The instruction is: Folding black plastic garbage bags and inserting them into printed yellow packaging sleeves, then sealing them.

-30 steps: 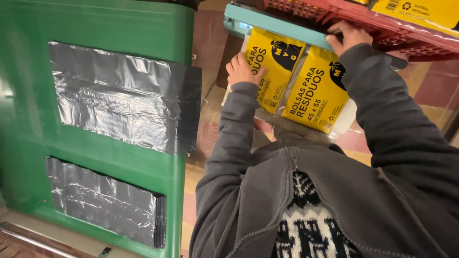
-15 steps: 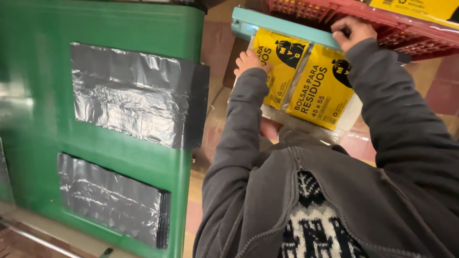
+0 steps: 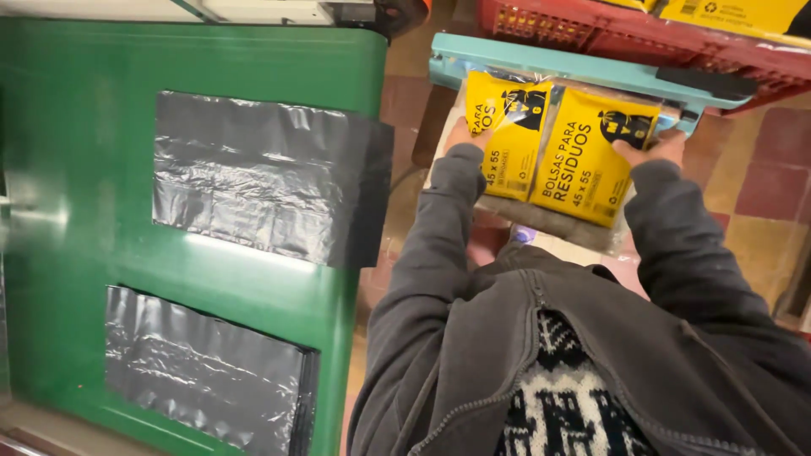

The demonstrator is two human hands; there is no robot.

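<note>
Both arms reach forward: left hand (image 3: 463,135) and right hand (image 3: 655,149) grip the clear pack (image 3: 557,156) (yellow labels inside) by its sides.

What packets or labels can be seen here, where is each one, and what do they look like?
Left yellow packet: flat, black print, under the teal bar, held by the left hand.
Right yellow packet: same kind, beside it, touched by the right hand.
Yellow packs: top right, in the red crate.

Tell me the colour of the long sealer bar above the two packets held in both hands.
Light teal long sealer bar with a black strip, seen in the head view, above the two yellow packets.
</note>
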